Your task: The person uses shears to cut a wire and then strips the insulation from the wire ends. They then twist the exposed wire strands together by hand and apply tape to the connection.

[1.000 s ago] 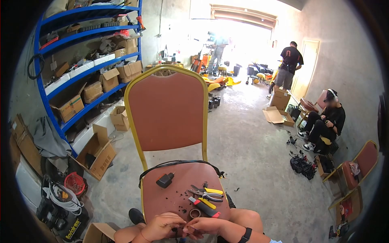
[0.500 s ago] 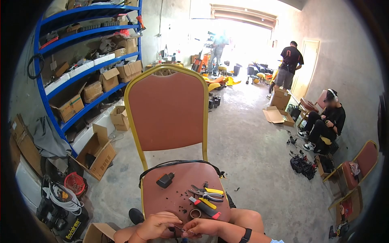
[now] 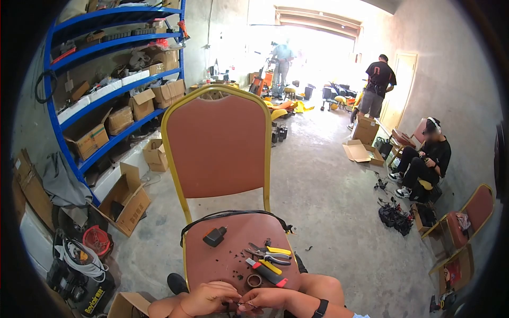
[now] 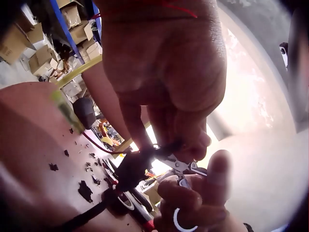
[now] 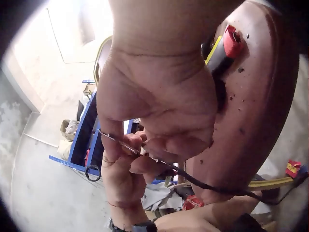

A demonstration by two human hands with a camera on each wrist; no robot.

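Observation:
Low over the front of a red-brown chair seat (image 3: 201, 259), both hands work close together. My left hand (image 3: 212, 298) pinches a black cable (image 4: 130, 171) with its fingertips, and part of the cable hangs down toward the seat. My right hand (image 3: 265, 298) grips small metal scissors (image 4: 180, 166), their blades right at the cable beside the left fingertips. In the right wrist view a thin blade (image 5: 116, 138) shows beyond the fingers, and the dark cable runs off to the right. On the seat lie pliers (image 3: 273, 254), a utility knife (image 3: 268, 272) and a tape roll (image 3: 254, 281).
Also on the seat are a black plug adapter (image 3: 214, 237), dark scraps and a long black cable along the back edge. The chair's backrest (image 3: 217, 143) rises ahead. Blue shelving (image 3: 114, 148) and boxes stand left. A seated person (image 3: 424, 159) is at right, others farther off.
My left hand has shifted slightly and its fingers have drawn in beside the right hand. The tools on the seat lie as before.

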